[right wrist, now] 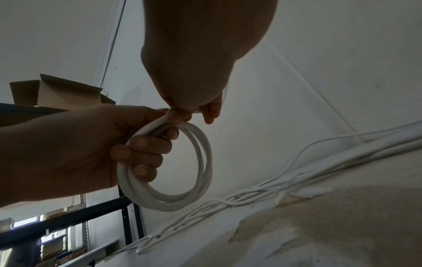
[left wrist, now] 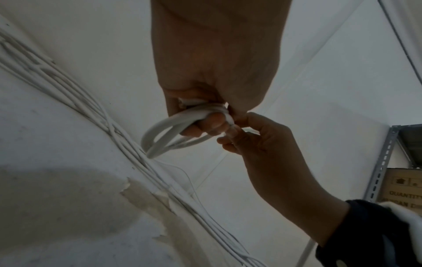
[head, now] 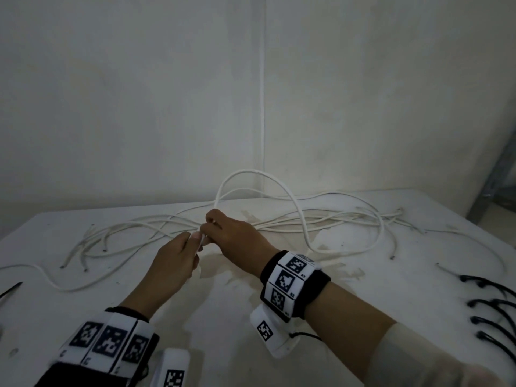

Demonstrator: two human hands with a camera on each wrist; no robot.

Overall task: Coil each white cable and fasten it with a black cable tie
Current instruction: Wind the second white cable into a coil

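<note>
A white cable is wound into a small coil (right wrist: 173, 182) of a few loops. My left hand (head: 192, 244) grips one side of the coil, fingers (right wrist: 146, 144) curled through the loops. My right hand (head: 212, 227) meets it from the right and pinches the cable (left wrist: 229, 121) at the coil's top. In the head view both hands hide the coil; a loose length of white cable (head: 251, 174) arches up behind them. Several black cable ties (head: 491, 311) lie at the table's right edge, and one black tie (head: 11, 289) lies at the far left.
Several loose white cables (head: 321, 219) sprawl across the back of the white table (head: 363, 289), their ends fanned out left and right. The wall stands just behind. Metal shelving (right wrist: 91, 213) with cardboard boxes stands off the table's left side, and more racking (left wrist: 381, 162) at its right.
</note>
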